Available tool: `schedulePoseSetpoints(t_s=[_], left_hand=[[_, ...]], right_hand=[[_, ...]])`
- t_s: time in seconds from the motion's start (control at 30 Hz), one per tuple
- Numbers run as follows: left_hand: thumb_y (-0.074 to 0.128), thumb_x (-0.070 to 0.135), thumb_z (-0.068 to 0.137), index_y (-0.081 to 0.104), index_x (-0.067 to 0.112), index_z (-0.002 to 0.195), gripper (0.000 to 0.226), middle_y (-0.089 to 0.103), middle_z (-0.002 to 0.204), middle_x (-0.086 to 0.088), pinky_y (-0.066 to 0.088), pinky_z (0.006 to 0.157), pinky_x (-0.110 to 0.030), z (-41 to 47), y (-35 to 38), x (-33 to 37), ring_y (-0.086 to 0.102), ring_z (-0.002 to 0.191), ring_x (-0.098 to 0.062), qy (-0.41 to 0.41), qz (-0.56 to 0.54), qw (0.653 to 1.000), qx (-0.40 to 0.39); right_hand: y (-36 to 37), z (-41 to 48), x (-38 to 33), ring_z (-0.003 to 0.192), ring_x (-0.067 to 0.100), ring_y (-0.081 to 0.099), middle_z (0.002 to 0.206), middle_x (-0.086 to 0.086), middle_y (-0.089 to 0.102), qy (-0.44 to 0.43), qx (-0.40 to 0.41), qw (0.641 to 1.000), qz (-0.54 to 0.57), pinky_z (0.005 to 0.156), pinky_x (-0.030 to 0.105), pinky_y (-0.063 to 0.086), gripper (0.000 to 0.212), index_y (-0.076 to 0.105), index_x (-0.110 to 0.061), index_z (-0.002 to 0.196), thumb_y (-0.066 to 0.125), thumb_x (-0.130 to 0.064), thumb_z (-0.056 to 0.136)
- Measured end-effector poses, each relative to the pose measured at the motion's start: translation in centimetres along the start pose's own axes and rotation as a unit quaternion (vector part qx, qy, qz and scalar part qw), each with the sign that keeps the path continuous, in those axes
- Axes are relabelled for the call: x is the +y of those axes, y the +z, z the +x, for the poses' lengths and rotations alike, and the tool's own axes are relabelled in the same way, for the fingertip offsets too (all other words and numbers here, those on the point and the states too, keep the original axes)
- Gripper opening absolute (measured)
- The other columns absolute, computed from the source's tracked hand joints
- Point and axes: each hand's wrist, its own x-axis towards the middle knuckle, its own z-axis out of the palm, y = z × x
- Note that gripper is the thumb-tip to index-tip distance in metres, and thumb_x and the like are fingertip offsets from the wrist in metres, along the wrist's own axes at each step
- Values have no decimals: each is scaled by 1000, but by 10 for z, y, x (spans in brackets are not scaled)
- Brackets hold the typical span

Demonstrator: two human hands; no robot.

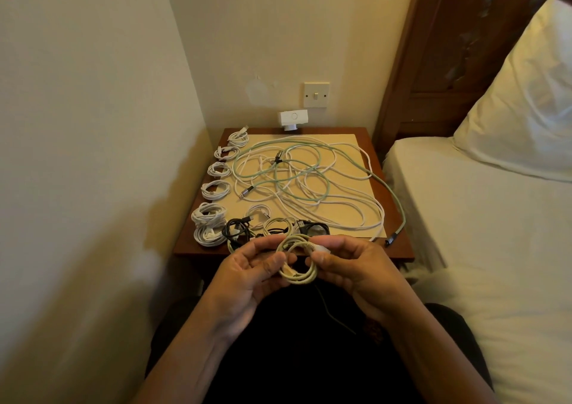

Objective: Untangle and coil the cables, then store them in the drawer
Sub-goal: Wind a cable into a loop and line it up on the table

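Observation:
Both of my hands hold a small cream cable coil (pixel 299 261) in front of the bedside table (pixel 399 242). My left hand (pixel 250 270) grips its left side, and my right hand (pixel 349 264) pinches its white plug end at the right. A tangle of white and pale green cables (pixel 297 177) is spread over a beige mat (pixel 346 143) on the table. Several neat white coils (pixel 216 190) line the table's left edge. Black coils (pixel 236 229) and another small white coil (pixel 258 212) lie along the front edge. No drawer shows.
A white adapter (pixel 292 120) stands at the back of the table under a wall switch (pixel 315 95). A bed with a pillow (pixel 526 100) fills the right side. One green cable (pixel 399 215) hangs over the table's right edge. A wall closes the left.

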Motion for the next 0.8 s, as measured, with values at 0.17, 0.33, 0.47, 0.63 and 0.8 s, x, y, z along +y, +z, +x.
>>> schedulePoseSetpoints(t_s=[0.17,0.33,0.47,0.63,0.8], left_hand=[[72,2,79,72,7,113,34,76,98,-20,62,64,-28,7,0,6,75,81,-22,14,63,998,1],[74,7,89,75,23,109,26,79,95,-8,61,78,-35,47,-17,52,75,88,-24,108,344,932,30],[75,9,90,74,23,108,22,79,87,-6,53,62,-20,94,-32,92,68,69,-9,134,447,883,52],[75,5,90,74,17,108,21,78,84,-8,50,64,-28,151,-55,114,65,69,-13,48,554,831,25],[74,9,91,76,19,103,16,78,80,2,52,62,-25,188,-71,117,69,70,-11,-19,668,743,-21]], right_hand=[[-3,10,-7,105,29,74,113,17,76,-5,-20,999,-39,87,36,61,36,74,-5,112,79,-8,77],[-10,24,-23,111,7,70,120,-8,74,-44,-1,962,-270,98,35,56,37,70,-35,124,78,-27,89],[-34,47,-35,99,0,70,110,-13,75,-111,103,924,-352,93,32,58,22,73,-34,113,75,-25,93],[-60,81,-54,99,5,68,107,-14,72,-109,161,875,-442,94,40,59,16,73,-33,110,70,-26,96],[-68,122,-70,102,8,66,110,-11,71,-110,157,842,-504,94,42,58,16,72,-31,113,68,-28,97]])
